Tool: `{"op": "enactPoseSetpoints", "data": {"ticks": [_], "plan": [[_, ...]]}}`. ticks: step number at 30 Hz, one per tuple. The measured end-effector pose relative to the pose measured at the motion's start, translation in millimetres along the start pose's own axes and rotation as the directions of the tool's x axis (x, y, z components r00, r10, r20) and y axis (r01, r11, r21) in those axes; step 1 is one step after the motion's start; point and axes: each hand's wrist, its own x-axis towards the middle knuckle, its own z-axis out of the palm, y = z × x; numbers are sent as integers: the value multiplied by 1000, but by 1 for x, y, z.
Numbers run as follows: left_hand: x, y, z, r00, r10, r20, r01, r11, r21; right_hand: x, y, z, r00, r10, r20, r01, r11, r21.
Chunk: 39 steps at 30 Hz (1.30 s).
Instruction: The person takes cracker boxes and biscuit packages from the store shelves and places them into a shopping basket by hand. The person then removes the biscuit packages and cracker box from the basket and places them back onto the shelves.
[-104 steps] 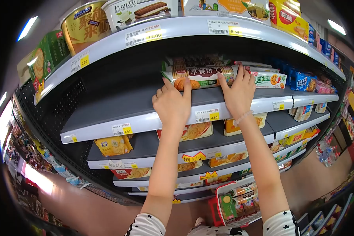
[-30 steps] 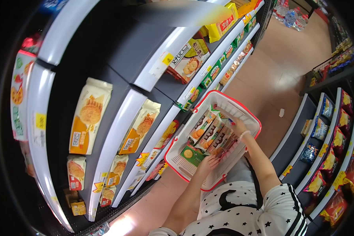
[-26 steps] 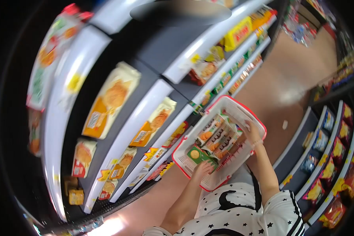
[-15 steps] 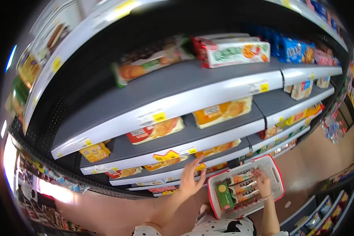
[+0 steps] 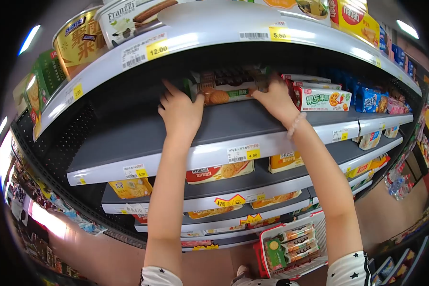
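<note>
A long biscuit packet (image 5: 231,91) with pictured biscuits and a green band lies on the grey upper shelf (image 5: 133,136). My left hand (image 5: 181,112) is at its left end, fingers apart and thumb against the packet's edge. At the right end, my right hand (image 5: 275,97) grips the packet, its thumb across the front. Some of its fingers are hidden in the shadow behind. Below stands a white-grey shopping basket (image 5: 319,226) with a red rim. It holds a green box (image 5: 274,255) and several similar biscuit packets (image 5: 300,241).
White and red fruit biscuit packs (image 5: 324,99) stand right of my right hand, then blue packs (image 5: 371,101). An upper shelf edge (image 5: 200,28) with price labels overhangs my hands. Tins and boxes stand on it, including a gold tin (image 5: 81,43). Lower shelves hold yellow packs (image 5: 131,188).
Both my hands have risen from near the basket to the upper shelf, one at each end of the biscuit packet. The view has tilted upward, showing the top shelf's goods.
</note>
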Motion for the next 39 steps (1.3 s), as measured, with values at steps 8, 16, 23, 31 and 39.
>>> {"op": "enactPoseSetpoints", "data": {"ticks": [8, 16, 23, 31, 39], "plan": [[15, -9, 0, 879, -29, 477, 299, 812, -502, 15, 25, 5, 927, 216, 306, -306, 908, 287], [24, -35, 31, 848, -145, 510, 385, 830, -404, 8, 15, -14, 824, 425, 375, -567, 627, 535], [21, -19, 1, 845, -118, 522, 398, 791, -465, 6, 7, -10, 885, 354, 302, -396, 914, 91], [-6, -12, -25, 984, -137, -115, 17, 712, -702, -59, -45, -47, 952, -268, -145, 281, 957, 72], [-216, 30, -30, 914, -246, -321, -199, 417, -887, -178, -11, -117, 914, -403, -43, 405, 911, 77]]}}
